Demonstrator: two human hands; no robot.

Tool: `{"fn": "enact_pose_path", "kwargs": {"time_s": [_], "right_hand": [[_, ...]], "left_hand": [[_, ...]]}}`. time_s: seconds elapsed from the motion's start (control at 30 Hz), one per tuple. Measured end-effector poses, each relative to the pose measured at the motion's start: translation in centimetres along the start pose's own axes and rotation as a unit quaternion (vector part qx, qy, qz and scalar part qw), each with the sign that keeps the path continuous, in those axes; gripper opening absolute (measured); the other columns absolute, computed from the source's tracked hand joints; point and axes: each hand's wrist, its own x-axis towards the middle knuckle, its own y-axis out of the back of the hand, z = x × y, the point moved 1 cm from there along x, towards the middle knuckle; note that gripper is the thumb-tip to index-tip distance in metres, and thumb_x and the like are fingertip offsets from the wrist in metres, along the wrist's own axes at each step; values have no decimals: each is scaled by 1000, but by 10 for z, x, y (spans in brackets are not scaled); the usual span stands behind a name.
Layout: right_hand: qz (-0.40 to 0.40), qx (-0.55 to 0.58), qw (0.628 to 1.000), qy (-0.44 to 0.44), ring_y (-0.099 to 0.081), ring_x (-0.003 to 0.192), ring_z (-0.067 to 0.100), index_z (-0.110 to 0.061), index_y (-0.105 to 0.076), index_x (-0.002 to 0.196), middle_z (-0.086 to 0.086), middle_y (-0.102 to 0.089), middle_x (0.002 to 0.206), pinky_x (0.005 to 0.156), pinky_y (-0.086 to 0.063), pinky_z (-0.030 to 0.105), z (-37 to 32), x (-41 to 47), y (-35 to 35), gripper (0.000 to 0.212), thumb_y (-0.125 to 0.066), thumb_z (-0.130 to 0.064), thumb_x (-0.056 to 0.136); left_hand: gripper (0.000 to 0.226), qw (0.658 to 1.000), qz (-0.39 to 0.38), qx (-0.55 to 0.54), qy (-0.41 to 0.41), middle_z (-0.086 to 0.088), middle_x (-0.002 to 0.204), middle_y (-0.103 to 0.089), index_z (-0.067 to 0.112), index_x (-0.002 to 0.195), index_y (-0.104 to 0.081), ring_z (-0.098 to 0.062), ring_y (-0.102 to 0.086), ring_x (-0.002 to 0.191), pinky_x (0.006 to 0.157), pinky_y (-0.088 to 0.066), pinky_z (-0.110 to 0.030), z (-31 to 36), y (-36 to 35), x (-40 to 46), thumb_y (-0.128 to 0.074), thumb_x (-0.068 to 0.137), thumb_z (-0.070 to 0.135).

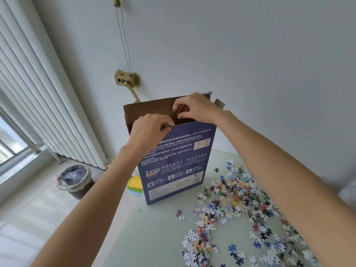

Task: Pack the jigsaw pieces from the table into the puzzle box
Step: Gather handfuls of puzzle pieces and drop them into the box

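Head view: table (154, 237), pale green top, carries the box (177, 160), standing upright on its short end near the far edge, top flaps open, brown inside showing. Pieces (237, 205) lie loose in a wide scatter to the right of the box and toward the near edge, a few strays apart from the main heap. Both hands work at the box mouth. Left hand (148, 130) pinches the near wall's top edge, fingers curled over it. Right hand (194, 108) is at the opening with fingertips pinched together; whether it holds a piece or the flap, cannot tell. Progress, as judged: early, the bulk of the pieces not yet packed; contents of box not visible. Legible print on box: "LZP", "Net size: 700*500mm", "About 14 years old", plus codes "A001-A260", "B261-B520"; remaining text Chinese, too small to read.
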Motion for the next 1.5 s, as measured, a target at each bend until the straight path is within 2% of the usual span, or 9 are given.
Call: {"fn": "enact_pose_path", "kwargs": {"time_s": [0.17,0.37,0.47,0.63,0.8,0.93,1.1,1.27,1.5], "right_hand": [[83,5,997,3,-64,86,10,-17,-69,97,-2,-71,94,82,-52,33,-17,-24,-4,12,-61,-16,88],[225,74,969,-75,-59,80,1,-11,-67,104,-3,-69,97,70,-48,8,-30,-149,-61,17,-61,-18,89],[163,99,967,-167,-63,76,6,-9,-67,104,-1,-70,94,71,-53,16,-21,-224,-119,18,-61,-14,88],[-19,101,931,-349,-57,106,15,-11,-58,121,2,-61,119,92,-43,23,6,-332,-203,32,-58,-15,90],[-112,55,887,-444,-29,135,27,-11,-36,139,12,-35,145,111,-22,35,34,-378,-253,54,-56,-23,90],[-229,57,856,-461,11,142,33,-29,-11,147,10,13,155,114,2,53,20,-371,-277,71,-53,-36,90],[-294,109,880,-358,25,139,30,-28,3,148,3,25,153,111,10,57,-22,-362,-299,99,-64,-51,79],[-319,30,907,-274,25,139,28,-20,3,148,4,25,152,113,7,52,-54,-390,-311,119,-71,-61,65],[-225,4,937,-266,-20,135,25,-16,-13,146,6,-18,149,113,-23,40,-72,-398,-314,112,-75,-56,62]], "left_hand": [[18,999,43,7,-27,5,98,-69,25,103,-68,-18,-62,92,75,-53,-36,4,0,-5,-60,88,22],[19,987,115,-71,-89,4,103,-67,20,105,-67,-14,-56,100,80,-42,-21,34,-30,-76,-57,89,22],[21,984,36,-159,-68,3,109,-64,19,107,-66,-15,-55,105,89,-42,-22,39,-79,-135,-57,88,23],[51,943,-261,-183,97,-1,139,-43,28,132,-46,-21,-37,127,108,-34,-41,43,-173,-217,-63,85,36],[93,888,-425,-109,140,-7,155,-9,27,148,-13,-31,-9,141,113,-19,-48,50,-228,-245,-67,77,51],[106,861,-499,-11,99,-8,155,15,34,147,0,-36,15,141,111,-2,-57,61,-251,-259,-66,70,63],[103,857,-515,-13,-17,-1,156,13,37,147,-5,-29,14,142,114,1,-58,60,-245,-283,-62,68,69],[113,839,-541,-7,-57,1,156,9,35,147,-3,-25,9,143,116,-4,-48,47,-219,-315,-63,60,75],[117,878,-471,48,-62,-4,150,-13,33,147,-8,-27,-14,136,110,-25,-40,61,-209,-343,-76,57,62]]}}
